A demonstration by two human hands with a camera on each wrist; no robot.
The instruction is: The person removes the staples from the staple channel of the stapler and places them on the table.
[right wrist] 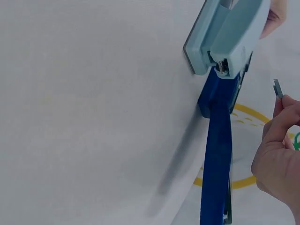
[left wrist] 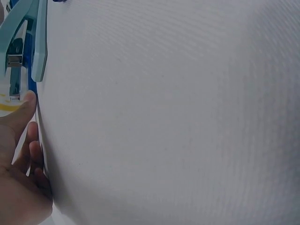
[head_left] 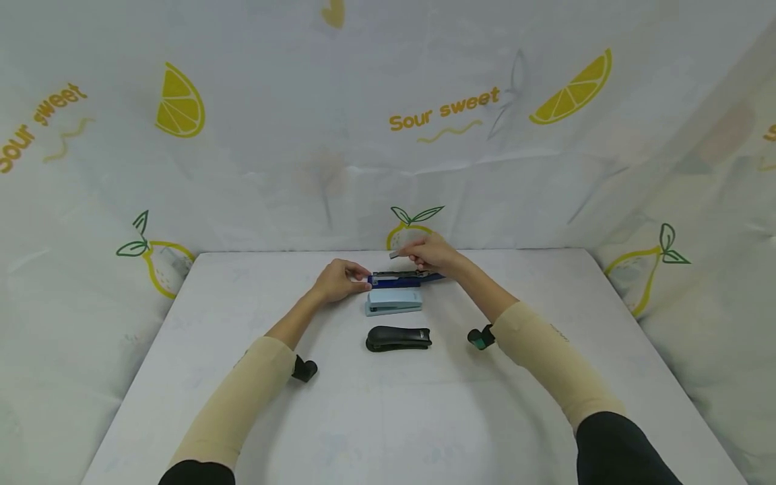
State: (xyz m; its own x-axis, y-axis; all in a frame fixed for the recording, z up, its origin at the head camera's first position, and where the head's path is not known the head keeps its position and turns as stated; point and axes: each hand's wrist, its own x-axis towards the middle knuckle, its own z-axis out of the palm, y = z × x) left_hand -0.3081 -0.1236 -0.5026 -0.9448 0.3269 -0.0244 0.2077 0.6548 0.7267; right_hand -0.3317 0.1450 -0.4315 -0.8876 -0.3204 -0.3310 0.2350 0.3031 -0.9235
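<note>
Right fingers [head_left: 412,250] pinch a staple strip [right wrist: 277,88] above the opened blue stapler [head_left: 394,283], lying left-to-right; left fingers [head_left: 358,267] hold its left end.

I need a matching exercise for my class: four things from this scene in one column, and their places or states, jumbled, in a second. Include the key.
Things
1. dark blue stapler
2. light blue stapler
3. black stapler
4. small grey strip

Places or states
A. lowest of the three staplers in the head view
B. pinched in the right hand
C. opened out, top swung back
D. between the two other staplers

Right pairs: 1-C, 2-D, 3-A, 4-B
</note>
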